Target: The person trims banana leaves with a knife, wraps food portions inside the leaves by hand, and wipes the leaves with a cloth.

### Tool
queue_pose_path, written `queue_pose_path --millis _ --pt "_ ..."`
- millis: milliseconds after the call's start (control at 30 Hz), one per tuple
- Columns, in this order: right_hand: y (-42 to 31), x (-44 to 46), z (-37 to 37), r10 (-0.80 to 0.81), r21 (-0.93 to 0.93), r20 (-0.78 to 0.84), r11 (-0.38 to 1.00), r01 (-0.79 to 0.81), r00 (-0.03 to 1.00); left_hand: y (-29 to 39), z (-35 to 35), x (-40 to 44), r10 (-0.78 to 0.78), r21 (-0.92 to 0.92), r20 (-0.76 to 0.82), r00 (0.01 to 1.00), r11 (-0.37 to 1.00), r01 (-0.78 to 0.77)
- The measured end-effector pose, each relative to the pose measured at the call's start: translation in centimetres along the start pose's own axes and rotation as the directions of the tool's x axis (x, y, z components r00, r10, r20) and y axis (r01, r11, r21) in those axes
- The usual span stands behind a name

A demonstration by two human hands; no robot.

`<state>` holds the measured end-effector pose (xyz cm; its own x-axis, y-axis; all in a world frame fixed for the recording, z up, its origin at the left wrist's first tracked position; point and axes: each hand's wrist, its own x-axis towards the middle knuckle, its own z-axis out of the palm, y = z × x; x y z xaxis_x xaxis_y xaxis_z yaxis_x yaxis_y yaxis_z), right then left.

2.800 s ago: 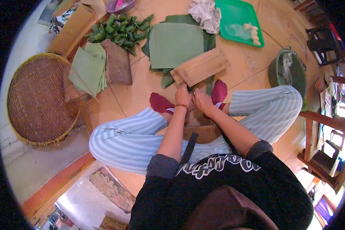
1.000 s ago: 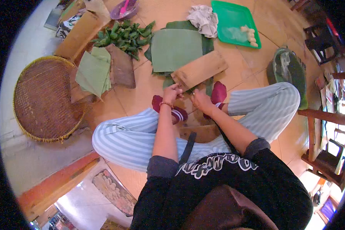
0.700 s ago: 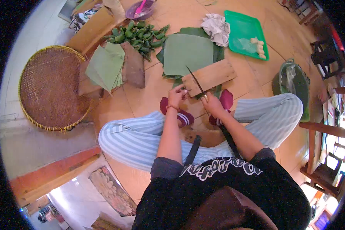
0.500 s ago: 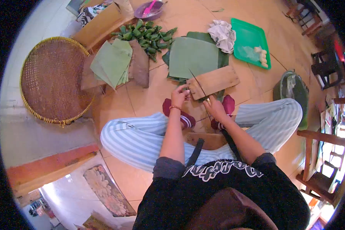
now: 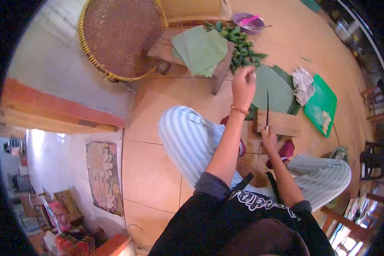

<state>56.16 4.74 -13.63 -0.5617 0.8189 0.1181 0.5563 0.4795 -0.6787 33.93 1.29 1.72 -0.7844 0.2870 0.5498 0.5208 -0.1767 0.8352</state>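
Note:
My right hand (image 5: 268,138) is closed around the handle of a knife (image 5: 267,106). The thin blade points away from me across the left part of a wooden board (image 5: 286,123). My left hand (image 5: 244,87) is raised, fingers curled together; whatever they hold, if anything, is hidden. It appears between a stack of large green leaf sheets (image 5: 274,85) on the floor and a heap of small folded green leaf pieces (image 5: 243,49). More pale green leaf sheets (image 5: 200,49) lie fanned out on a low wooden stool (image 5: 162,46) to the left.
A round woven tray (image 5: 119,38) leans at the upper left. At the back stands a purple basin (image 5: 251,28) with a pink utensil. On the right are a crumpled cloth (image 5: 303,85) and a green tray (image 5: 322,100) holding pale rounded pieces (image 5: 326,121).
My left hand has left the board's left end and moved forward and up toward the green heap. The knife stays in my right hand, its blade turned straighter ahead. The view has swung left.

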Motion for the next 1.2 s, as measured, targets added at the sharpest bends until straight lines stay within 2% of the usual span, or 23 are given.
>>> queue_pose_path --millis 33,67,100,133,200,233,267,300,333,400,433,467,533,633,767,867,967,1033,1067,1100,1133,1167,1200 --pt "-1.0 0.3 0.5 -0.097 -0.053 -0.044 0.994 0.095 0.994 2.5 -2.1 2.7 -0.100 0.017 -0.056 0.993 0.995 0.101" --pt "-0.9 0.7 1.6 -0.112 -0.045 -0.044 0.993 0.110 0.993 4.3 -4.6 4.9 -0.196 0.025 -0.112 0.974 0.979 0.200" --pt "-0.8 1.0 2.8 -0.126 -0.037 -0.045 0.992 0.124 0.991 3.3 -6.8 7.1 -0.164 0.060 -0.170 0.972 0.983 0.176" --pt "-2.1 1.4 3.3 -0.316 -0.122 -0.108 0.945 0.303 0.942 2.2 -8.9 9.8 -0.129 0.096 -0.226 0.966 0.983 0.154" --pt "-3.0 1.3 4.7 -0.154 0.074 0.063 0.986 0.149 0.986 3.3 -12.8 13.6 -0.146 0.004 -0.356 0.923 0.987 0.158" --pt "-3.4 1.3 5.4 -0.070 0.147 0.147 0.988 0.048 0.987 1.0 -14.3 15.7 -0.138 0.048 -0.390 0.911 0.984 0.169" --pt "-6.2 1.3 4.9 -0.072 0.143 0.184 0.989 0.046 0.980 -2.9 -15.5 17.8 -0.130 0.089 -0.420 0.898 0.979 0.184" --pt "-9.0 1.5 4.2 -0.077 0.141 0.213 0.989 0.047 0.974 -5.4 -16.5 19.6 -0.213 0.063 -0.420 0.882 0.963 0.262" --pt "-11.3 1.8 3.8 -0.159 0.102 0.158 0.984 0.143 0.975 -7.5 -17.3 20.8 -0.294 0.035 -0.414 0.861 0.941 0.338" --pt "-14.0 3.2 4.1 -0.180 0.162 0.180 0.975 0.151 0.967 -10.7 -18.9 22.2 -0.111 0.489 -0.359 0.927 0.823 0.288" --pt "-15.0 3.8 4.4 -0.190 0.190 0.191 0.970 0.153 0.963 -10.6 -19.1 22.3 -0.206 0.431 -0.328 0.922 0.836 0.340" --pt "-16.3 5.1 4.9 -0.271 0.213 0.155 0.948 0.236 0.950 -10.5 -19.5 22.1 -0.298 0.375 -0.288 0.910 0.839 0.394" --pt "-19.3 7.7 6.2 -0.305 0.212 0.140 0.938 0.273 0.942 -12.2 -20.5 22.7 -0.455 0.388 -0.179 0.872 0.782 0.487" --pt "-23.9 13.4 9.4 -0.382 0.177 0.192 0.919 0.351 0.904 -19.9 -21.8 23.2 -0.272 0.629 -0.133 0.953 0.720 0.293" --pt "-29.3 19.1 13.8 -0.300 0.235 0.182 0.938 0.255 0.937 -20.3 -22.1 22.2 -0.440 0.663 -0.033 0.897 0.662 0.349" --pt "-33.0 21.1 14.3 -0.226 0.008 0.228 0.973 0.230 0.947 -20.2 -21.9 21.8 -0.468 0.676 -0.010 0.883 0.648 0.351" --pt "-32.0 20.7 15.7 -0.363 -0.240 0.197 0.883 0.404 0.911 -22.1 -22.1 20.9 -0.454 0.675 0.068 0.888 0.676 0.294" --pt "-31.3 20.1 14.8 -0.435 -0.121 0.186 0.880 0.460 0.881 -22.2 -22.2 20.8 -0.411 0.707 0.116 0.904 0.673 0.215" --pt "-30.6 19.9 13.9 -0.464 -0.070 0.176 0.874 0.481 0.868 -18.9 -21.6 21.0 -0.495 0.769 0.141 0.858 0.600 0.220" --pt "-29.6 19.7 13.2 -0.471 0.021 0.114 0.881 0.472 0.874 -19.6 -21.7 20.9 -0.432 0.748 0.155 0.889 0.639 0.180" --pt "-28.2 19.6 12.5 -0.460 0.107 0.050 0.885 0.453 0.886 -15.0 -20.4 20.7 -0.466 0.764 0.165 0.869 0.618 0.186" --pt "-26.3 19.7 11.4 -0.437 0.186 -0.022 0.882 0.433 0.899 -15.7 -20.7 20.7 -0.320 0.733 0.265 0.910 0.680 0.026" --pt "-24.0 19.9 9.8 -0.439 0.188 -0.077 0.875 0.445 0.895 -15.8 -20.3 21.0 -0.326 0.755 0.302 0.896 0.656 -0.016"
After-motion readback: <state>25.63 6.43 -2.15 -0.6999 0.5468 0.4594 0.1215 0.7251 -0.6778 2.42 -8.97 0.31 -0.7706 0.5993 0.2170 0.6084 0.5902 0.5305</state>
